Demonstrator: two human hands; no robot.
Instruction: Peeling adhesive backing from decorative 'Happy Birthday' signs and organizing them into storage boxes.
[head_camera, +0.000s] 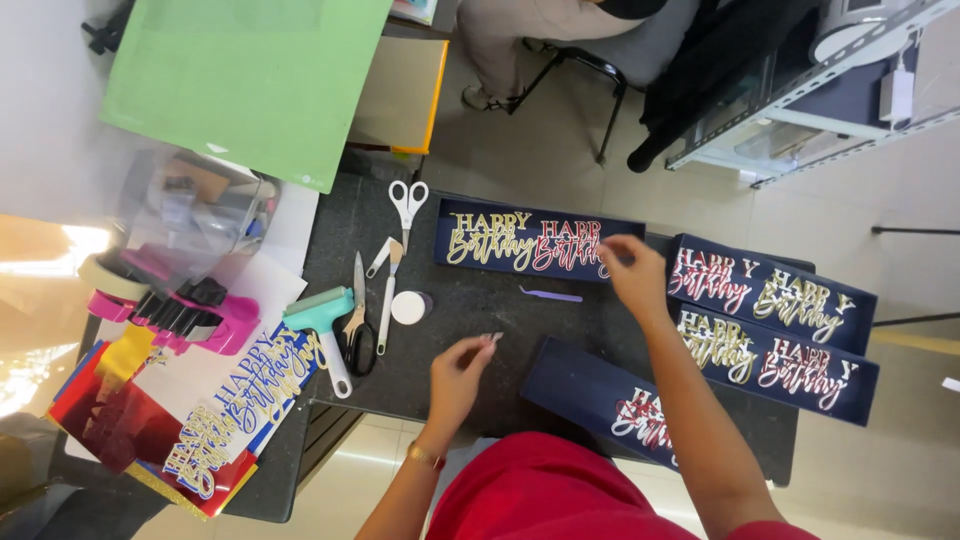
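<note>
We note the right hand (634, 272) resting fingertips on the right end of a navy card strip (535, 241) bearing gold and red cut-out lettering; fingers loosely curled, gripping nothing we can confirm. The left hand (458, 375) hovers above the dark table (470, 310), thumb and forefinger pinched on a tiny piece (494, 337). Purple tweezers (551, 294) lie between the hands. Scissors (407, 204) lie to the left.
</note>
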